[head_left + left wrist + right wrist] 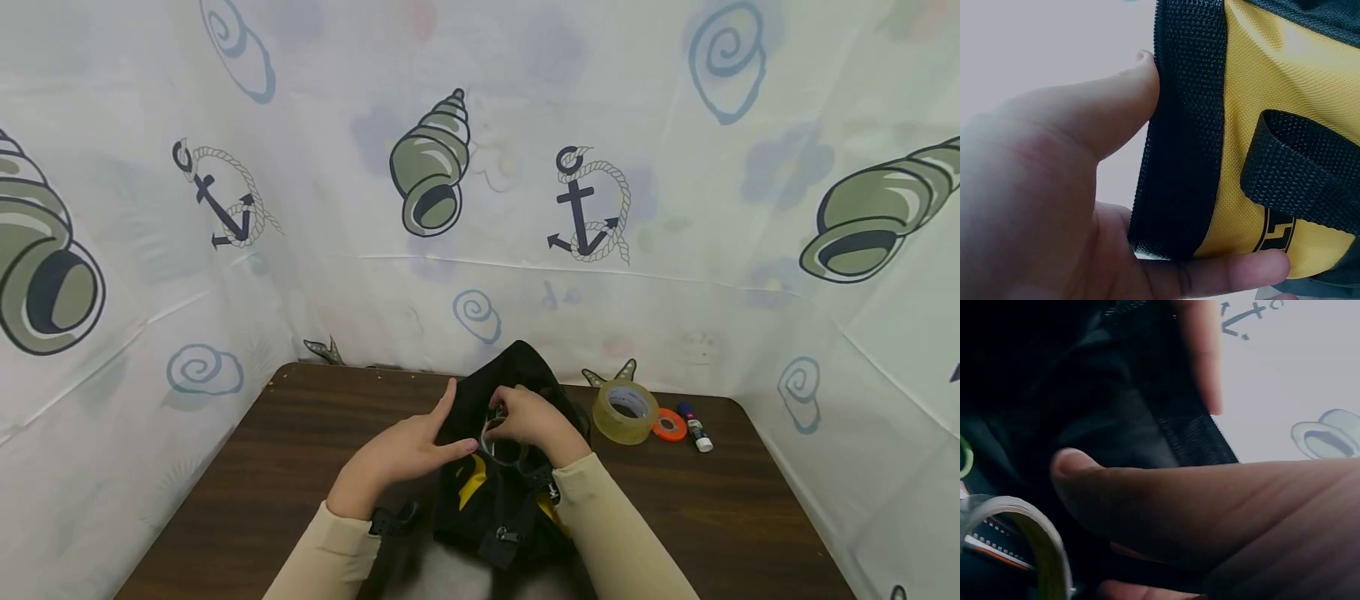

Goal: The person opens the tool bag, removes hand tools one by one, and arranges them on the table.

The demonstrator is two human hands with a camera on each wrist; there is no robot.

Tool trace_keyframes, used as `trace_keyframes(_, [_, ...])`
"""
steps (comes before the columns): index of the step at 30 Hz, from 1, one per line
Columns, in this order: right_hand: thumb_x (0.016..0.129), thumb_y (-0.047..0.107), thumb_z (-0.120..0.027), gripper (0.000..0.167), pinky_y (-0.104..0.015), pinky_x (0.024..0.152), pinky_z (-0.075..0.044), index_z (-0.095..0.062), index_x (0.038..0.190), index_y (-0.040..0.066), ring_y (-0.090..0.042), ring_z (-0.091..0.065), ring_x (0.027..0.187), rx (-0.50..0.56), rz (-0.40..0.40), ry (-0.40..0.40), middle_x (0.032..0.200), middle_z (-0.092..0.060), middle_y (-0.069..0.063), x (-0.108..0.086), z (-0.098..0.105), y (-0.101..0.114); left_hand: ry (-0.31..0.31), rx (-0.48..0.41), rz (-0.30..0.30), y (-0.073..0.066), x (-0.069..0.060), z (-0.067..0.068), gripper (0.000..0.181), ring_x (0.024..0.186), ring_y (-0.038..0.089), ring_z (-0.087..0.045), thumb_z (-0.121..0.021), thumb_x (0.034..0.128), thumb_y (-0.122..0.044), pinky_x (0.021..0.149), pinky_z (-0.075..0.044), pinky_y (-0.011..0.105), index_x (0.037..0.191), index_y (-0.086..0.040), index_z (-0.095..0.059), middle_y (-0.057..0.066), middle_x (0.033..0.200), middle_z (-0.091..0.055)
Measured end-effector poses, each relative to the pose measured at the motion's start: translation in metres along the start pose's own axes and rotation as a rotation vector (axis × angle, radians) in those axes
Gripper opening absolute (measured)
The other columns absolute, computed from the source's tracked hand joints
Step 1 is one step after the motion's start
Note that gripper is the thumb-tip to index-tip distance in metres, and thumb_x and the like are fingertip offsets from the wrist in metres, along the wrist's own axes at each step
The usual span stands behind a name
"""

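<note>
A black and yellow fabric bag (pixel 517 508) lies on the table with its zippered mouth gaping. My left hand (pixel 397 458) holds the left rim of that mouth. In the left wrist view, its thumb touches the zipper edge and a finger runs along the yellow side. My right hand (pixel 536 421) reaches into the mouth from the right. A pale tape roll (pixel 1025 515) is inside, close to the right thumb (pixel 1075 465) but apart from it. Beside the roll shows part of a green loop (pixel 965 456). Dark cloth and shadow hide what the right fingertips touch.
Right of the bag, a big clear tape roll (pixel 624 412), an orange tape roll (pixel 670 425) and a glue stick (pixel 696 429) sit on the brown table (pixel 277 467). A printed curtain (pixel 330 183) stands behind and along both sides.
</note>
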State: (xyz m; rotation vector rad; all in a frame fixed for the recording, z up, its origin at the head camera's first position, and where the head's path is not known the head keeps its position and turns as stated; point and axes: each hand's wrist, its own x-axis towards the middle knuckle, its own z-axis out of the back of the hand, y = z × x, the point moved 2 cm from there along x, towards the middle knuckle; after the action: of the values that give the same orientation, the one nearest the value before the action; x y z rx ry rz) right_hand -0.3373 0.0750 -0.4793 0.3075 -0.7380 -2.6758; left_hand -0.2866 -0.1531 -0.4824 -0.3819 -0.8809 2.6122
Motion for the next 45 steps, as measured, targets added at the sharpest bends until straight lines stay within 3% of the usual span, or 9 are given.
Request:
trace_keyframes(7, [0.090, 0.024, -0.091, 0.059, -0.048, 0.087, -0.058, -0.066, 0.142, 0.013, -0.029, -0.058, 0.103, -0.066, -0.038, 0.097, 0.131, -0.058, -0.017, 0.003, -0.012, -0.008, -0.010, 0.013, 0.017, -0.004, -0.001, 0.000, 0.106, 0.127, 0.032, -0.074, -0.057, 0.0986, -0.081, 0.108, -0.057, 0.059, 0.173, -0.044, 0.009, 0.011, 0.140, -0.074])
trace_keyframes(13, [0.086, 0.017, -0.093, 0.066, -0.053, 0.096, -0.058, -0.064, 0.146, 0.017, -0.035, -0.057, 0.119, -0.106, -0.052, 0.109, 0.144, -0.054, -0.020, 0.005, -0.014, -0.014, -0.021, 0.025, 0.022, -0.008, -0.001, 0.000, 0.108, 0.133, 0.036, -0.070, -0.057, 0.0983, -0.082, 0.110, -0.055, 0.061, 0.176, -0.038, 0.005, 0.016, 0.154, -0.065])
trace_keyframes(19, [0.088, 0.019, -0.092, 0.069, -0.061, 0.111, -0.053, -0.062, 0.150, 0.019, -0.044, -0.049, 0.145, -0.130, -0.066, 0.128, 0.160, -0.047, -0.022, 0.006, -0.014, -0.016, -0.023, 0.027, 0.023, -0.010, 0.000, 0.000, 0.108, 0.133, 0.036, -0.070, -0.056, 0.0982, -0.082, 0.110, -0.055, 0.061, 0.175, -0.039, 0.007, 0.015, 0.153, -0.066])
trace_keyframes(25, [0.088, 0.018, -0.093, 0.076, -0.065, 0.119, -0.047, -0.057, 0.155, 0.019, -0.046, -0.041, 0.154, -0.161, -0.070, 0.139, 0.168, -0.041, -0.023, 0.006, -0.014, -0.015, -0.025, 0.024, 0.029, -0.011, 0.001, 0.001, 0.108, 0.134, 0.036, -0.070, -0.056, 0.0978, -0.083, 0.111, -0.054, 0.062, 0.175, -0.039, 0.005, 0.015, 0.154, -0.065])
trace_keyframes(29, [0.085, 0.019, -0.095, 0.078, -0.063, 0.116, -0.050, -0.059, 0.153, 0.019, -0.046, -0.046, 0.150, -0.160, -0.049, 0.126, 0.164, -0.045, -0.023, 0.006, -0.013, -0.016, -0.017, 0.018, 0.036, -0.011, -0.001, 0.000, 0.109, 0.131, 0.035, -0.072, -0.057, 0.0981, -0.082, 0.110, -0.056, 0.061, 0.176, -0.037, 0.005, 0.014, 0.150, -0.068])
trace_keyframes(33, [0.079, 0.020, -0.098, 0.073, -0.055, 0.100, -0.057, -0.061, 0.142, 0.014, -0.041, -0.058, 0.126, -0.166, -0.024, 0.067, 0.142, -0.057, -0.020, 0.006, -0.011, -0.017, -0.020, 0.016, 0.038, -0.010, -0.001, 0.000, 0.109, 0.131, 0.034, -0.072, -0.057, 0.0982, -0.082, 0.110, -0.056, 0.061, 0.176, -0.037, 0.005, 0.014, 0.151, -0.067])
trace_keyframes(36, [0.079, 0.022, -0.097, 0.070, -0.051, 0.093, -0.056, -0.057, 0.135, 0.012, -0.036, -0.058, 0.113, -0.150, -0.012, 0.034, 0.130, -0.056, -0.018, 0.006, -0.007, -0.017, -0.022, 0.018, 0.039, -0.010, -0.001, 0.000, 0.109, 0.131, 0.034, -0.072, -0.057, 0.0980, -0.082, 0.110, -0.055, 0.061, 0.176, -0.037, 0.005, 0.014, 0.151, -0.068])
trace_keyframes(41, [0.082, 0.025, -0.094, 0.076, -0.051, 0.098, -0.056, -0.052, 0.142, 0.004, -0.037, -0.057, 0.114, -0.130, 0.026, -0.003, 0.135, -0.051, -0.022, 0.001, -0.001, -0.014, -0.014, 0.005, 0.041, -0.010, -0.001, 0.000, 0.108, 0.134, 0.035, -0.070, -0.057, 0.0983, -0.081, 0.111, -0.054, 0.061, 0.175, -0.038, 0.005, 0.015, 0.153, -0.066])
trace_keyframes(45, [0.084, 0.022, -0.094, 0.074, -0.048, 0.092, -0.058, -0.055, 0.143, 0.001, -0.032, -0.058, 0.106, -0.131, 0.090, -0.066, 0.132, -0.053, -0.021, -0.005, 0.009, -0.012, -0.010, 0.004, 0.042, -0.009, -0.001, 0.000, 0.108, 0.135, 0.035, -0.069, -0.057, 0.0979, -0.082, 0.112, -0.054, 0.061, 0.175, -0.039, 0.005, 0.015, 0.153, -0.066])
